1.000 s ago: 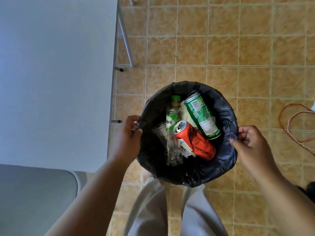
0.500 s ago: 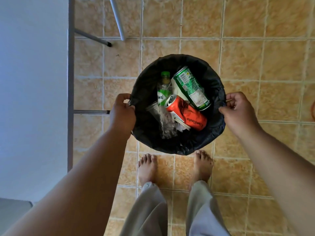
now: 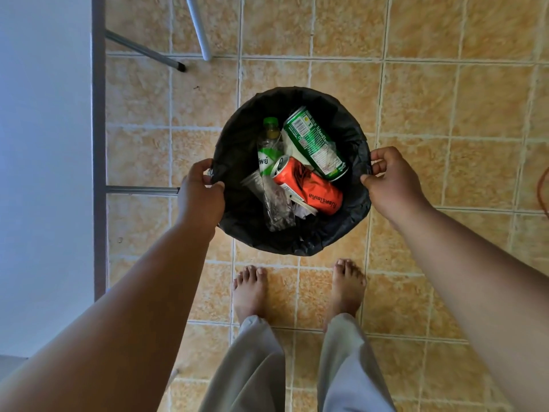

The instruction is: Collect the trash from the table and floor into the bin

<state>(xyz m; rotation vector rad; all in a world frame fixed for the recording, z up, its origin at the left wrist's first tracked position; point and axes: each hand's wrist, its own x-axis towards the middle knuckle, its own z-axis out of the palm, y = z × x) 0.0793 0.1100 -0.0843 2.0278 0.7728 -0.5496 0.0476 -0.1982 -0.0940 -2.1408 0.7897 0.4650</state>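
Observation:
A round bin lined with a black bag (image 3: 237, 138) is below me over the tiled floor. Inside lie a green can (image 3: 315, 144), a red can (image 3: 309, 187), a clear bottle with a green cap (image 3: 269, 144), a clear plastic cup (image 3: 274, 203) and some white paper scraps. My left hand (image 3: 200, 194) grips the bin's left rim. My right hand (image 3: 392, 179) grips the right rim, fingers pinched on the black liner.
A white table (image 3: 44, 159) fills the left side, its dark edge and metal legs (image 3: 197, 28) reaching toward the bin. My bare feet (image 3: 249, 289) stand just behind the bin. An orange cable (image 3: 543, 188) lies at the far right edge.
My right hand went from apart from the rim to gripping it. The view shifted so the table slid left and my feet came into sight.

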